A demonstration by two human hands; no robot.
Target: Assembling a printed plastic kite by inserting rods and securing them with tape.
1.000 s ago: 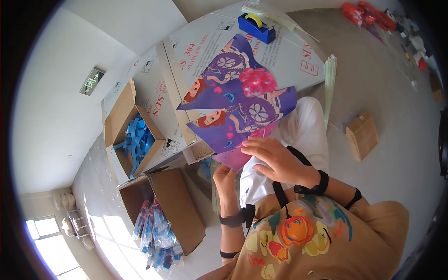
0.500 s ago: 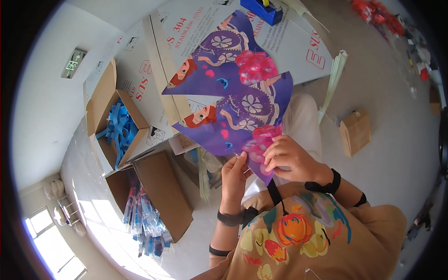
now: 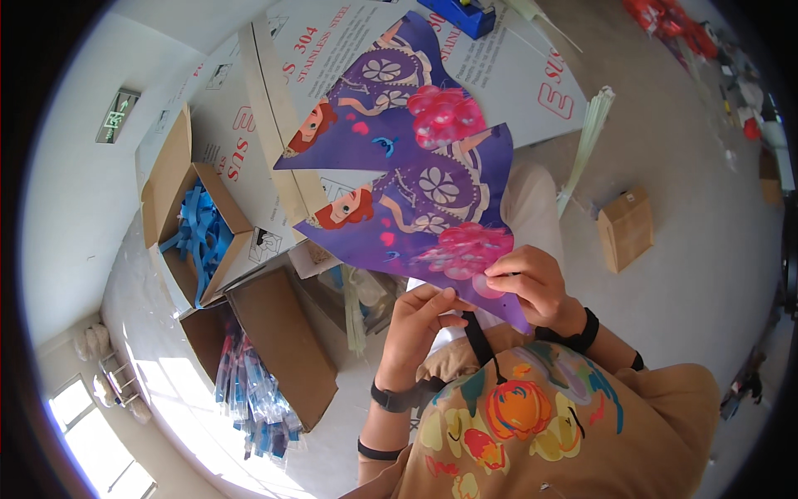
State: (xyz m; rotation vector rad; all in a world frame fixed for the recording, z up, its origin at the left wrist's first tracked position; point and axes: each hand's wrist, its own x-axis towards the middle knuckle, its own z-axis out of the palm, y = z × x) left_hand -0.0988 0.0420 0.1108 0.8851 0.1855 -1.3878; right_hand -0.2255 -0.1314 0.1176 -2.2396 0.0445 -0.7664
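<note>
A purple sheet (image 3: 416, 263) with a cartoon figure in a gown and a pink balloon bunch lies partly in my lap, its lower end lifted in my hands. Above it, on the board-topped table, spreads a matching purple sheet (image 3: 381, 138); whether the two are joined I cannot tell. My left hand (image 3: 418, 326) pinches the lower edge between thumb and fingers. Thumb and fingers of my right hand (image 3: 534, 287) close on the sheet beside the balloon print. Its pointed lower tip hangs between my hands and my shirt.
On the table's left, an open carton (image 3: 237, 218) holds blue strips (image 3: 199, 229). Below it another carton (image 3: 291, 349) has plastic-wrapped packs (image 3: 253, 399) spilling out. A blue tape dispenser (image 3: 465, 15) sits at the far edge. Pale thin sticks (image 3: 586, 150) and a brown box (image 3: 627, 229) are at right.
The held sheet's lower tip has swung to the right. My right hand has shifted right and slightly down along it, while my left hand stays at its lower edge. The view has shifted slightly.
</note>
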